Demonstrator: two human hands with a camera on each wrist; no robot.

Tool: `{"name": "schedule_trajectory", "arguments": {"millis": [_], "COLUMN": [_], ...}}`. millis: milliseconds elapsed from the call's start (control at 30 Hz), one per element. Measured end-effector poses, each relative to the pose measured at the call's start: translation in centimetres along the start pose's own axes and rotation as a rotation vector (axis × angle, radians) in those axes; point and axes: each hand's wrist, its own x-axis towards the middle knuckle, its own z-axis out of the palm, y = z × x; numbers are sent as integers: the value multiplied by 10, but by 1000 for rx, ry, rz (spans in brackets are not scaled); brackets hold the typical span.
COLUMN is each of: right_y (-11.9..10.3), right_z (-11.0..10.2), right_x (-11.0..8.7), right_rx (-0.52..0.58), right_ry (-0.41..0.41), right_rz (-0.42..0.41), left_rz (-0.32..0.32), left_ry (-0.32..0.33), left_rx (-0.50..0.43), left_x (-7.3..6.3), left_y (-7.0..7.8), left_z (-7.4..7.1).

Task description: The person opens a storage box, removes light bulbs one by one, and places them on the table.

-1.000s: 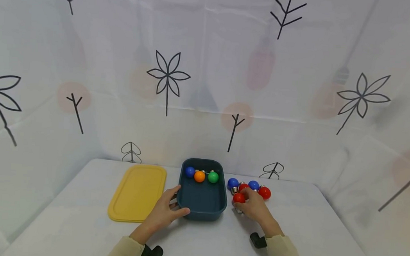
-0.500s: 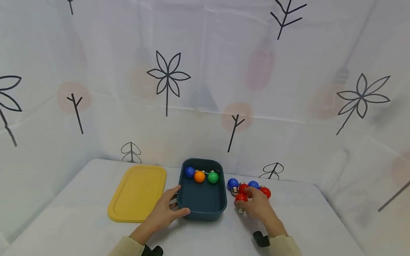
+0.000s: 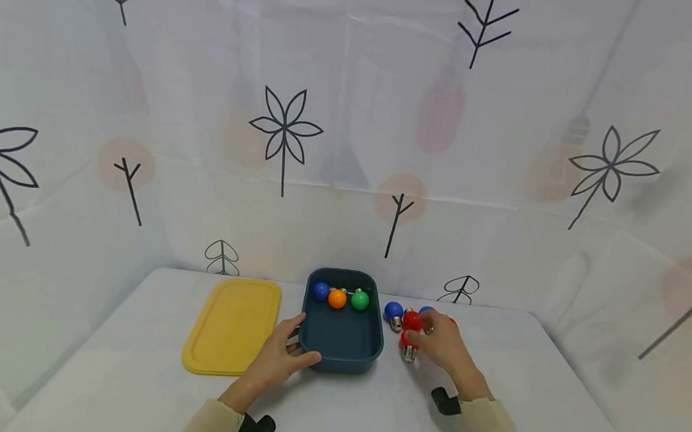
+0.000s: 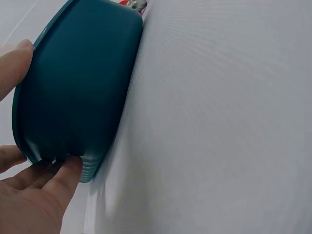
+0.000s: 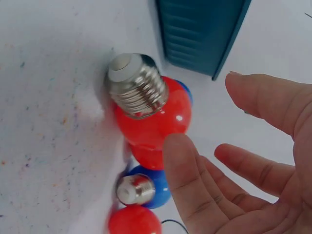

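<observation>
Now right hand (image 5: 243, 170) fingers spread beside red bulb (image 5: 153, 114), screw base toward wrist camera, left hand (image 3: 280, 357) gripping teal box (image 3: 341, 338).

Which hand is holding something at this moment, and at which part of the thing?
The left hand holds the teal tray at its near left corner, thumb on the front rim. The right hand is open beside the red bulb, gripping nothing.

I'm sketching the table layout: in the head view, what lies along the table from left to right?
Yellow lid → left hand on the near left corner of the teal container → blue bulb on the table → right hand over the red bulbs.
</observation>
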Motion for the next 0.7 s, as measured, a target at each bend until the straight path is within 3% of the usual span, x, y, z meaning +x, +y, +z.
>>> {"name": "schedule_trajectory", "arguments": {"millis": [367, 700], "right_y": [-12, -27], "right_z": [1, 3], "right_x": [-1, -1], "right_rx": [69, 54], "right_ry": [46, 84], "right_rz": [-49, -130], "left_rz": [-5, -2], "left_ry": [-2, -3], "left_rx": [-7, -8], "left_x": [0, 1], "left_y": [-2, -2], "left_z": [-1, 0]}}
